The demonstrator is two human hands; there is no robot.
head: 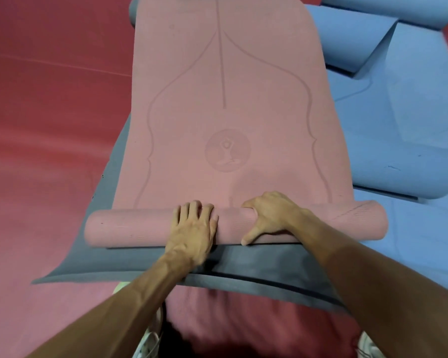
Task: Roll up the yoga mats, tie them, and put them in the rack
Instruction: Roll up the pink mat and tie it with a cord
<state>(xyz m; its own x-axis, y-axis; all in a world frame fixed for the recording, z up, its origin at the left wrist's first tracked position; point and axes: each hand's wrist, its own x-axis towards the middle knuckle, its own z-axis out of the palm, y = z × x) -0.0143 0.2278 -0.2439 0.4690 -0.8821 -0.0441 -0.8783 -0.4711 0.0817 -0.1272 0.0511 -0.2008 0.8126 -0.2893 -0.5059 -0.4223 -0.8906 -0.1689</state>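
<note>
Pink embossed foam yoga mat (225,99), part-rolled: soft, light, springy. Hold: left grip (192,226), right grip (269,218) curled round roll's middle.

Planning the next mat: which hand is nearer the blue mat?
Right. The right hand grips the pink roll nearer the blue mat; the left hand holds it farther left.

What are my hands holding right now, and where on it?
The pink mat, at the middle of its rolled-up end: left hand curled over the top, right hand wrapped round it.
</note>
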